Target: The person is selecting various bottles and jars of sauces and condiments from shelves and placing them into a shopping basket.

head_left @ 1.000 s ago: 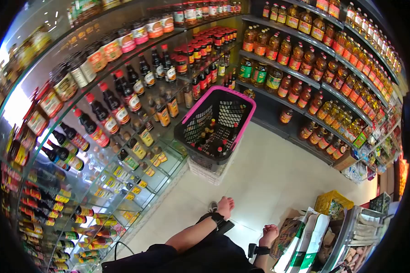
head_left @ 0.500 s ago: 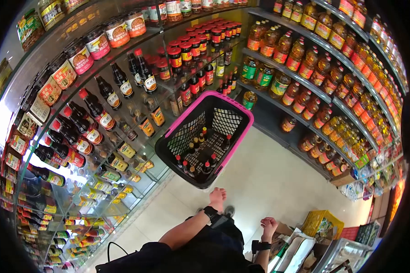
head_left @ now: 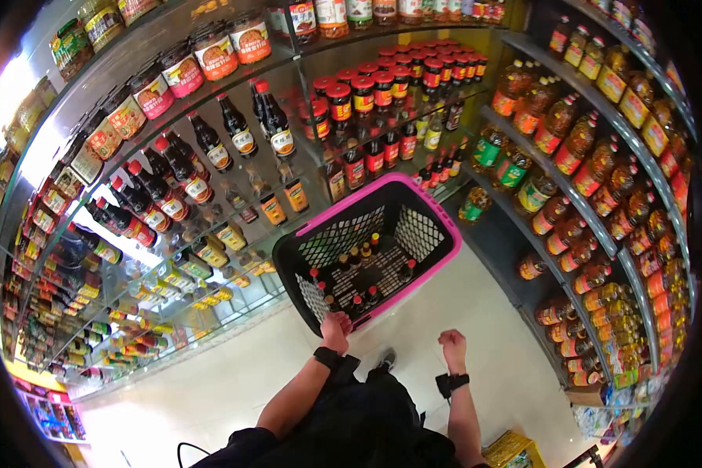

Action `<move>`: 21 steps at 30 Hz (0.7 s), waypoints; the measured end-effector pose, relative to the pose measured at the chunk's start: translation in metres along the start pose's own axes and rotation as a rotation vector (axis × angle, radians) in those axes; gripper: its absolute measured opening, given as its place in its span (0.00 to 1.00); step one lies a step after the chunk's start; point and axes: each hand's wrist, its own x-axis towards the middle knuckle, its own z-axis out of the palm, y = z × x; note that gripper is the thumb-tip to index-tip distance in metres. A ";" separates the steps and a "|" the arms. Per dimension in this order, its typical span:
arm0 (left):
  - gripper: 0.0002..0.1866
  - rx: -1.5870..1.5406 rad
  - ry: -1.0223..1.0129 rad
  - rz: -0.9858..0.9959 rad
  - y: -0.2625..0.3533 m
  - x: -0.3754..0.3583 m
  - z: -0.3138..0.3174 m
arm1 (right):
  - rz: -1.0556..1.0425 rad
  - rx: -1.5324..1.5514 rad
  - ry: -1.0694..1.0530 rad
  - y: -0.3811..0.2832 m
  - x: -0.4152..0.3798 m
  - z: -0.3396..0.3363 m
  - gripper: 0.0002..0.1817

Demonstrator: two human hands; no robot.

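A black basket with a pink rim (head_left: 443,209) stands on the floor ahead of me, with several small dark sauce bottles (head_left: 356,255) upright inside it, some red-capped. My left hand (head_left: 335,331) is at the basket's near end, overlapping the rim in view. Its fingers are curled, and what they hold, if anything, is hidden. Above the floor to the right of the basket, my right hand (head_left: 452,348) hangs apart from it with loosely closed fingers and nothing visible in them. Both wrists wear black bands.
Glass shelves on the left carry dark sauce bottles (head_left: 186,181), jars (head_left: 215,54) and red-lidded jars (head_left: 382,88). Grey shelves on the right hold large oil bottles (head_left: 576,144). Behind my right arm is a yellow crate (head_left: 515,451). Pale tiled floor (head_left: 507,343) lies between the shelves.
My view has turned and moved nearer the shelves. My left hand now overlaps the basket's near rim instead of showing just below it. My right hand has come forward, level with the basket's near end.
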 end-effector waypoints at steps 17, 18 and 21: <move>0.12 -0.237 -0.128 0.063 0.057 0.062 -0.032 | -0.242 -0.291 -0.127 -0.174 0.102 0.074 0.05; 0.12 -0.249 -0.244 0.069 0.060 0.073 -0.035 | -0.239 -0.271 -0.152 -0.175 0.107 0.079 0.05; 0.12 -0.335 -0.272 0.105 0.067 0.098 -0.032 | -0.311 -0.327 -0.236 -0.186 0.122 0.097 0.04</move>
